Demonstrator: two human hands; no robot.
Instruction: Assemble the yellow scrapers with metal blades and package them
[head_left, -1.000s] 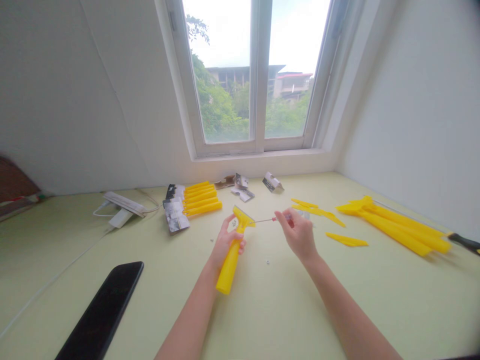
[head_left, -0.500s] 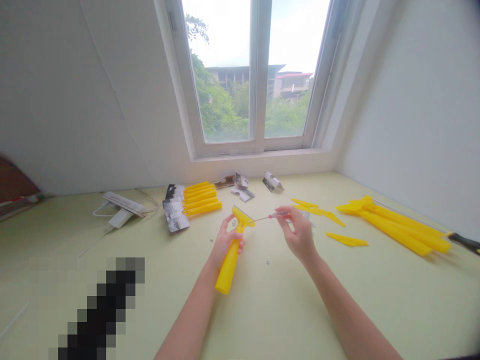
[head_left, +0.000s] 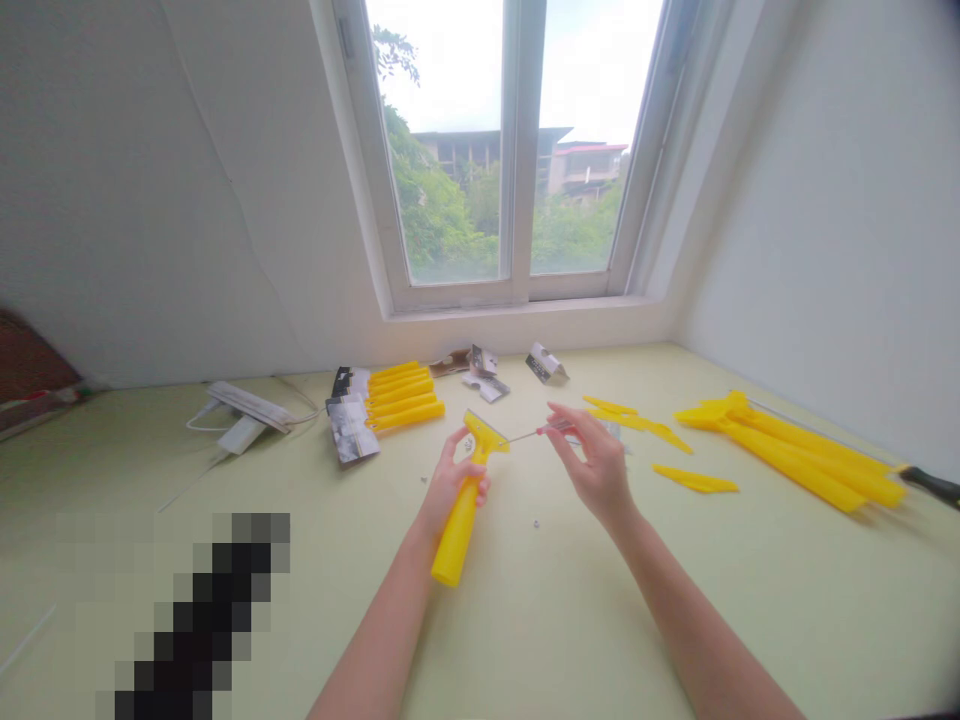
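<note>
Two hands work mid-frame in the head view. My left hand is closed around the handle of a yellow scraper, whose blade head points up. My right hand, slightly higher than a moment ago, pinches a thin screwdriver, its tip just beside the scraper's head. Pale green tabletop runs below both hands to the bottom edge, with yellow scraper handles toward the right edge.

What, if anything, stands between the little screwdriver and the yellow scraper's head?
Nothing visible: the screwdriver in the right hand points straight at the head of the yellow scraper in the left hand, across open air.
</note>
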